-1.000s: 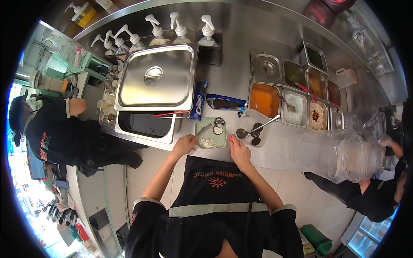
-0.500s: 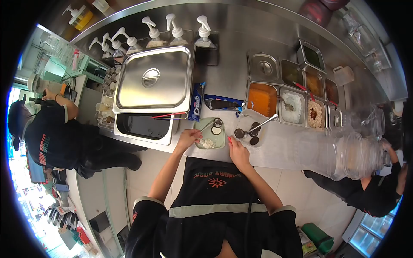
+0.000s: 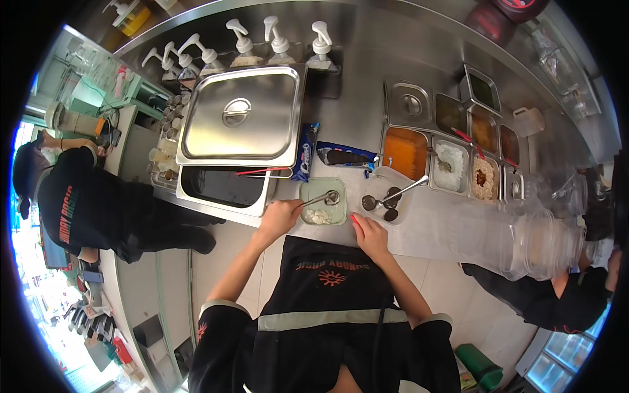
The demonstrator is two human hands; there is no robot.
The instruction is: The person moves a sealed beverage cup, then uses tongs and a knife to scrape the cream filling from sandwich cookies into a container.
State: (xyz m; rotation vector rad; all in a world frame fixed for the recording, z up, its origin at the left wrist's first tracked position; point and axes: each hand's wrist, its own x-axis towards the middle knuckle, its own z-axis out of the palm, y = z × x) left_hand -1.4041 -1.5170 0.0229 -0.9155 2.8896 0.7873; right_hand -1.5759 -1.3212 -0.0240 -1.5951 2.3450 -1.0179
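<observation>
Your left hand (image 3: 282,217) grips the spoon (image 3: 317,201) over the green tray (image 3: 320,185) near the counter's (image 3: 422,229) front edge, your right hand's (image 3: 372,237) grip I cannot tell, and scraping hard toward you could drag the tray off.

1 metal spoon (image 3: 327,197) slants over green tray (image 3: 338,215); white lumps (image 3: 319,217) inside.

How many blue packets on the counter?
2. One blue packet just right of the large steel lid; another blue packet to its right, beyond the green tray. Any under lids can't be seen.
</observation>
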